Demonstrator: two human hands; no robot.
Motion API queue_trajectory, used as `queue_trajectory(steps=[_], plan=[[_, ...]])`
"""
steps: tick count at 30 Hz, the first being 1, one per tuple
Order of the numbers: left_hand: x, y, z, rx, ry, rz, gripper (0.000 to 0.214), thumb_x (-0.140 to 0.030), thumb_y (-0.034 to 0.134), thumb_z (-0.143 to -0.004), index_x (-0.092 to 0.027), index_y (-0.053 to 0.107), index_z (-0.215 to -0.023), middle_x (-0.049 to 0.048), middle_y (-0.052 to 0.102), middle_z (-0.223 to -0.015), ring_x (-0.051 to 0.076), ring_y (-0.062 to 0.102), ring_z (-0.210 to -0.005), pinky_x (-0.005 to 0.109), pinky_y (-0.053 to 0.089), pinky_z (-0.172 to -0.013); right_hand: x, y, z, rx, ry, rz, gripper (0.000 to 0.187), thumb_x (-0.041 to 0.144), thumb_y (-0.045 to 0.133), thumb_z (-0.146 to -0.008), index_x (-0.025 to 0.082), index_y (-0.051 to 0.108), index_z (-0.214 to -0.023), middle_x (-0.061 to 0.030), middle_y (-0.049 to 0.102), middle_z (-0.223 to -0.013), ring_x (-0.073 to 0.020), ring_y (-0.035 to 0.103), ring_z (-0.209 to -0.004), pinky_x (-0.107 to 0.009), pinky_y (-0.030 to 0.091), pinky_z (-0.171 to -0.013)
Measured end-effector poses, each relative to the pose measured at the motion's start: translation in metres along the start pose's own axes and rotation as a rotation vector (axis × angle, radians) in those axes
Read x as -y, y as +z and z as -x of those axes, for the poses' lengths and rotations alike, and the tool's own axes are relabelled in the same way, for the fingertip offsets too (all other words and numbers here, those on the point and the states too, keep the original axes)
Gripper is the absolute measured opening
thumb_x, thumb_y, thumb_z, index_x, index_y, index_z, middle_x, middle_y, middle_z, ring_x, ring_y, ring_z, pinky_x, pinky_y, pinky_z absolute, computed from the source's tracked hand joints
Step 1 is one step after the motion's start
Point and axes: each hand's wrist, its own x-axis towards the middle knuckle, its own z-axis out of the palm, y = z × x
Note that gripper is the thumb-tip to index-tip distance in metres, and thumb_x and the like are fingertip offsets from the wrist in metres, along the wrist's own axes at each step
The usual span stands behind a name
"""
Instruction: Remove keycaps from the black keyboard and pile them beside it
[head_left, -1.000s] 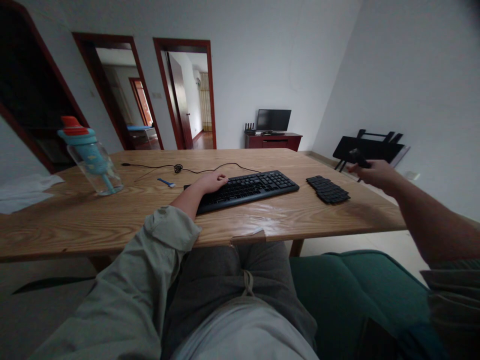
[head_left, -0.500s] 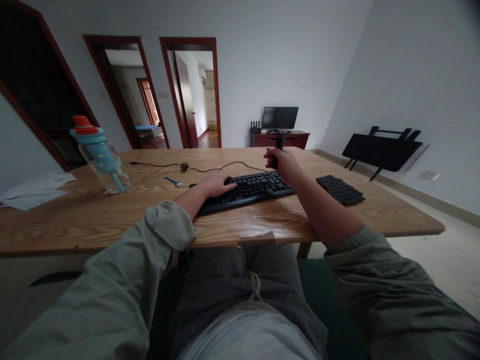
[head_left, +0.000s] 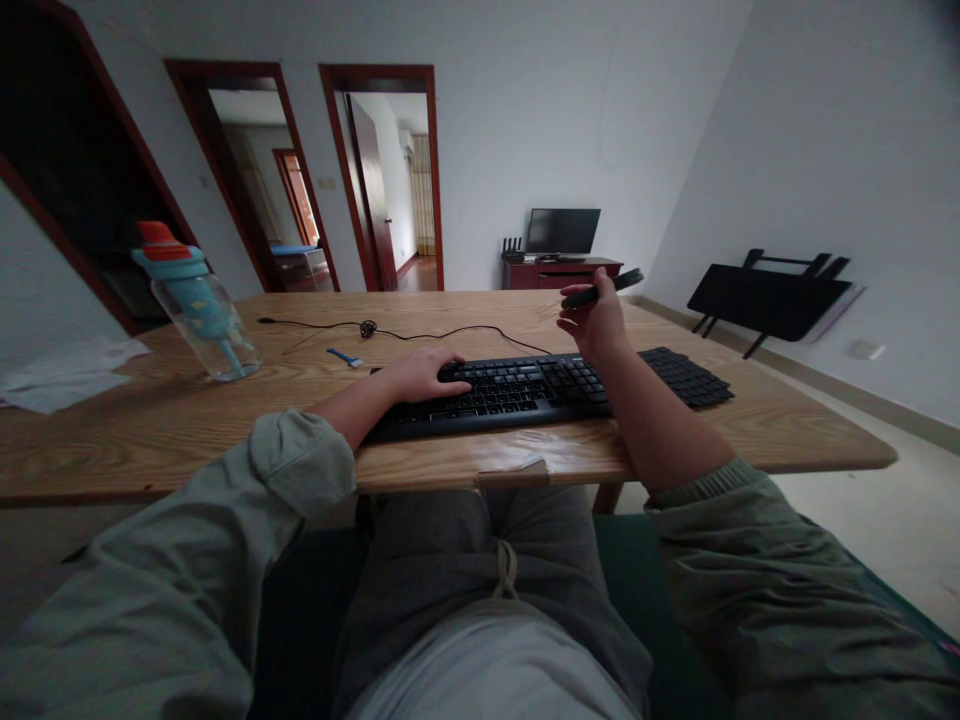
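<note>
A black keyboard (head_left: 510, 390) lies on the wooden table in front of me. My left hand (head_left: 427, 375) is on its left end, the thumb stretched over the keys and the fingers at the back edge, gripping it. Above the keyboard's right end, my right hand (head_left: 598, 315) is closed round a black-handled wire keycap puller (head_left: 619, 283). Its handle points up to the right and faint thin wires stick out to the left. A cable (head_left: 465, 332) runs from the keyboard's back to the left.
Right of the keyboard lies a dark, stepped patch of small block-like pieces (head_left: 686, 378). A small blue brush (head_left: 345, 357) lies behind my left hand. Farther left stand a clear bottle (head_left: 214, 330) with a red-and-blue top and white paper (head_left: 67, 375). The table's front edge (head_left: 420, 485) is close to my lap.
The keyboard has turned until nearly level, its left end nearer me, my left hand moving with it. My right hand moved right and tipped the keycap puller from upright to slanting.
</note>
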Motion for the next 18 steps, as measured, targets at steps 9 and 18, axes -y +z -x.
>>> queue_trajectory(steps=[9, 18], plan=[[0.007, -0.007, 0.000, 0.074, -0.173, 0.037, 0.071, -0.069, 0.052, -0.081, -0.021, 0.050, -0.134, 0.0109, 0.066, -0.121, 0.026, 0.063, -0.106, 0.032, 0.047, -0.087, -0.010, -0.010, -0.014, -0.124, -0.044, 0.107, 0.062, 0.079, 0.032, -0.081, 0.023, 0.059, -0.076, -0.0030, 0.060, -0.064, -0.0163, 0.058, -0.062, -0.030, 0.047, -0.060], [0.003, -0.011, -0.004, 0.054, -0.166, -0.071, 0.055, -0.064, 0.051, -0.083, -0.022, 0.056, -0.119, 0.0088, 0.069, -0.109, 0.025, 0.065, -0.093, 0.032, 0.047, -0.078, -0.011, -0.011, -0.011, -0.174, -0.058, 0.136, 0.061, 0.076, 0.031, -0.083, 0.022, 0.058, -0.074, -0.0038, 0.061, -0.068, -0.0173, 0.060, -0.068, -0.031, 0.049, -0.063]])
